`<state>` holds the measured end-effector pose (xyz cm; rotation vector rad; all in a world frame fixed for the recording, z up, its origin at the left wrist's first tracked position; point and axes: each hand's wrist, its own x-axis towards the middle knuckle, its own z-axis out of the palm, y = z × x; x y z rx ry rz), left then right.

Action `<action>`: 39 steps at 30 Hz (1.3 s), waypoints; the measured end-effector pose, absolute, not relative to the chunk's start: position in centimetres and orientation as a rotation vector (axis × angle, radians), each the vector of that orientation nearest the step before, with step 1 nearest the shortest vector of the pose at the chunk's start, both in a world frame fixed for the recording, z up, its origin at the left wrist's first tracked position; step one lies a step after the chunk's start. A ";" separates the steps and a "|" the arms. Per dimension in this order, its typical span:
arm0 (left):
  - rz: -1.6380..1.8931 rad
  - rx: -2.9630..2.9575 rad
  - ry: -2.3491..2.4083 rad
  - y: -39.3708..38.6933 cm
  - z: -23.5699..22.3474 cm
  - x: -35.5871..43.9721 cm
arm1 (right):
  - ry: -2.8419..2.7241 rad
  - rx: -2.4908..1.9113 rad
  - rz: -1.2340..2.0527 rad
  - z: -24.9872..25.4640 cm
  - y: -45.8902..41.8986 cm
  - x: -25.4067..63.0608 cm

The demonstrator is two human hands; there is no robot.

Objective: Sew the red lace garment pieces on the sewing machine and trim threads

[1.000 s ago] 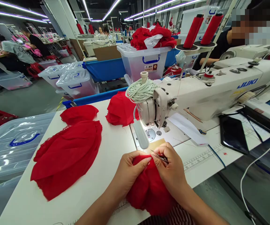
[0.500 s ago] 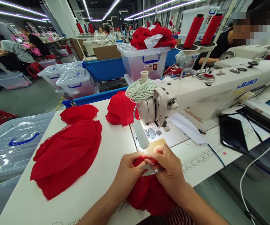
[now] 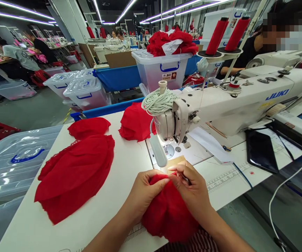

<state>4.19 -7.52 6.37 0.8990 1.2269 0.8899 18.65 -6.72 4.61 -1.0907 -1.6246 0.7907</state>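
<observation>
A piece of red fabric (image 3: 169, 213) hangs between my two hands at the table's front edge, over my lap. My left hand (image 3: 145, 190) pinches its upper edge between thumb and fingers. Close beside it, my right hand (image 3: 191, 185) is closed on the same edge, the fingertips of both hands nearly meeting. A small dark, shiny metal piece (image 3: 186, 180) shows under the right fingers; most of it is hidden. Just beyond the hands are a tan patch (image 3: 176, 161) on the machine bed and the needle area of a white sewing machine (image 3: 214, 105).
Red fabric pieces (image 3: 77, 175) lie on the left of the white table (image 3: 124, 175), and another red piece (image 3: 134, 122) lies behind. A lamp (image 3: 158, 150) reaches down beside the needle. White paper (image 3: 211, 145) and a black phone (image 3: 261, 151) lie at right. A person (image 3: 256, 45) sits beyond the machine.
The shiny metal tool that showed in front of the fabric has gone mostly under my right fingers. My right fingertips now pinch the fabric edge, and the fabric hangs more spread out.
</observation>
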 end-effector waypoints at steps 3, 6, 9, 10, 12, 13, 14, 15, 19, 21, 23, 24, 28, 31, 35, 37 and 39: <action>0.897 0.981 1.231 -7.5 6.6 4.4 | -1.781 -1.087 0.594 3.7 -6.8 18.2; 0.901 0.987 1.228 -7.5 6.7 4.4 | -1.735 -1.157 0.586 3.6 -6.5 18.1; 0.912 0.886 1.159 -7.4 6.7 4.3 | -1.577 -1.189 0.757 4.3 -6.3 18.4; 0.911 0.852 1.130 -7.4 6.7 4.2 | -1.533 -1.184 0.792 4.5 -6.3 18.6; 0.911 0.794 1.093 -7.4 6.6 4.1 | -1.455 -1.186 0.826 4.8 -6.4 19.0; 0.913 0.769 1.085 -7.4 6.5 4.1 | -1.431 -1.191 0.848 4.9 -6.5 19.1; 0.918 0.752 1.082 -7.4 6.4 4.1 | -1.425 -1.192 0.875 4.9 -6.7 19.2; 0.925 0.745 1.081 -7.4 6.4 4.0 | -1.436 -1.178 0.903 4.9 -6.8 19.3; 0.940 0.791 1.090 -7.4 6.3 4.1 | -1.536 -1.047 0.894 4.6 -6.9 19.1; 0.954 0.810 1.103 -7.3 6.2 4.0 | -1.549 -1.047 0.856 4.7 -6.8 19.0; 0.970 0.810 1.110 -7.4 6.2 4.0 | -1.560 -1.086 0.911 5.0 -6.9 19.1; 0.977 0.805 1.112 -7.4 6.2 3.9 | -1.571 -1.102 0.978 5.2 -7.0 19.2; 0.995 0.783 1.145 -7.4 6.3 3.8 | -1.626 -1.158 1.213 5.5 -7.6 20.2; 0.999 0.776 1.165 -7.4 6.5 3.9 | -1.674 -1.206 1.246 5.3 -7.9 20.8; 0.996 0.757 1.140 -7.4 6.4 4.0 | -1.743 -1.196 1.364 4.9 -8.0 21.1; 0.997 0.736 1.129 -7.4 6.3 4.0 | -1.744 -1.216 1.348 4.8 -8.0 21.2; 1.002 0.718 1.128 -7.4 6.2 4.0 | -1.750 -1.241 1.306 4.7 -8.0 21.2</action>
